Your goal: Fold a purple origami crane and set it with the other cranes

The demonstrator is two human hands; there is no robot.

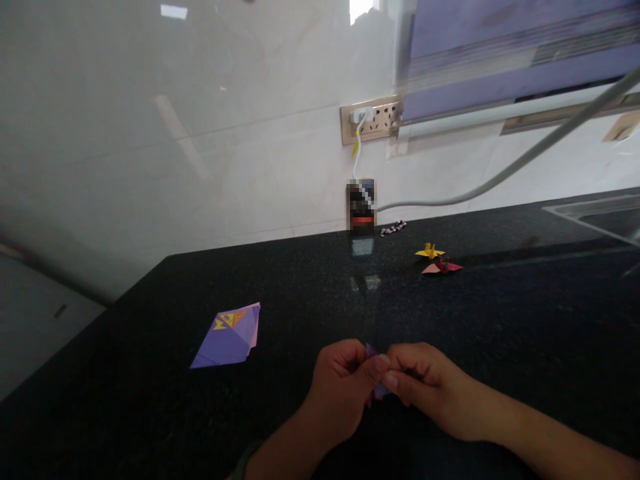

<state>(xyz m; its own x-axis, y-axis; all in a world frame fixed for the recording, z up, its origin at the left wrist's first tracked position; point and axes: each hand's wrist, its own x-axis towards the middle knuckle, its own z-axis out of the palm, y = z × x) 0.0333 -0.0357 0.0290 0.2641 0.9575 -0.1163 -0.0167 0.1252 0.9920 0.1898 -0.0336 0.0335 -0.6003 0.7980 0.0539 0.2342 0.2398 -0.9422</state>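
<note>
A small folded piece of purple origami paper (381,389) is pinched between my two hands, mostly covered by the fingers. My left hand (345,380) grips it from the left, thumb on top. From the right, my right hand (430,387) presses it with thumb and fingertips, which meet the left thumb. To the left on the counter lies a stack of purple paper (225,343) with a pink edge and yellow and orange shapes on top. Beyond my right hand sit a yellow paper crane (430,251) and a red and pink paper crane (443,267).
The dark stone counter (290,293) meets a white tiled wall (250,133). A blurred-out device (361,207) leans there, its white cable running to a wall socket (370,120). A beaded string (393,229) lies beside it. A grey hose (500,177) crosses at right, near a sink edge (590,217).
</note>
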